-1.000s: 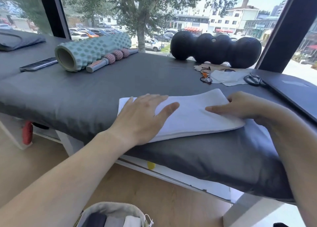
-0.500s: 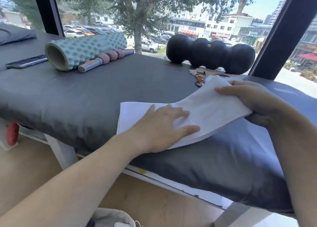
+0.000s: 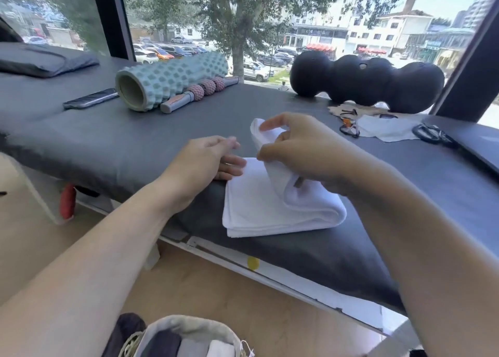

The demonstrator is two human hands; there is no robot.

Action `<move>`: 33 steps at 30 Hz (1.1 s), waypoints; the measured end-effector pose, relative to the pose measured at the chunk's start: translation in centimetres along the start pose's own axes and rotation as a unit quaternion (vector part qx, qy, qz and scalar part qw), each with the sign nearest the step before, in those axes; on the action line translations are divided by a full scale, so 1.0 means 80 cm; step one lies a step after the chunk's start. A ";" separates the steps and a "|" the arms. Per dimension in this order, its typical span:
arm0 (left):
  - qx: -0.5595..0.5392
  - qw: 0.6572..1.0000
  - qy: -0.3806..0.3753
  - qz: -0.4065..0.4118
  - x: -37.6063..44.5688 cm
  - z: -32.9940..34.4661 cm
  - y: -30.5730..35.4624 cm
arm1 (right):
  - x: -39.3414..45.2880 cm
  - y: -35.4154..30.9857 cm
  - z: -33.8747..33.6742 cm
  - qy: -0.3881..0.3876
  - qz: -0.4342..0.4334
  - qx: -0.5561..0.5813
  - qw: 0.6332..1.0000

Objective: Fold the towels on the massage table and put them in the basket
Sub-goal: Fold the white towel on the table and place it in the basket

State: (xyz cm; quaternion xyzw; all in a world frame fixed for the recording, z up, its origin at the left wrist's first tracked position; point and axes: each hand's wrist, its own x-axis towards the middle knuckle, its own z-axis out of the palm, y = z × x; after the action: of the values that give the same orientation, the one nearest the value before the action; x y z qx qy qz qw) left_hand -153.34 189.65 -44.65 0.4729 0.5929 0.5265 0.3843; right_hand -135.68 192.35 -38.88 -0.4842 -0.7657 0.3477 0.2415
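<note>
A white towel (image 3: 259, 208) lies near the front edge of the grey massage table (image 3: 121, 146), its right half lifted and brought over toward the left. My right hand (image 3: 299, 148) pinches that raised end above the lower layer. My left hand (image 3: 208, 159) sits at the towel's left edge with its fingers loosely extended, the fingertips at or just under the edge; it grips nothing that I can see. A fabric basket (image 3: 172, 327) stands on the floor at the bottom of the view with several folded dark, grey and white towels inside.
On the table's far side lie a teal foam roller (image 3: 172, 78), a pink-beaded massage stick (image 3: 199, 92), a phone (image 3: 90, 101) and a black bumpy roller (image 3: 367, 81). Glasses (image 3: 349, 125), a white cloth (image 3: 386, 127), scissors (image 3: 429, 134) and a dark laptop (image 3: 480, 146) sit at right.
My right hand has lifted the towel's right end and carried it leftward over the rest. My left hand has slid off the top of the towel to its left edge.
</note>
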 end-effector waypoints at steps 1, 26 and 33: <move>-0.014 1.000 -0.002 -0.004 0.001 -0.001 0.000 | 0.002 -0.002 0.011 -0.012 -0.002 -0.008 1.000; 0.324 0.935 0.071 0.124 0.009 -0.009 -0.009 | -0.014 0.045 0.008 -0.154 -0.070 -0.328 0.929; 0.498 0.848 -0.072 0.168 -0.012 0.020 -0.013 | -0.023 0.069 0.021 -0.133 -0.113 -0.344 0.923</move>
State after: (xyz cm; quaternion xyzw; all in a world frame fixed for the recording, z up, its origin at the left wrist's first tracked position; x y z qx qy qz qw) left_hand -151.70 189.14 -45.96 0.7300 0.6574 0.1816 0.0448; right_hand -132.97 191.77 -44.25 -0.3969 -0.9130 0.0942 -0.0063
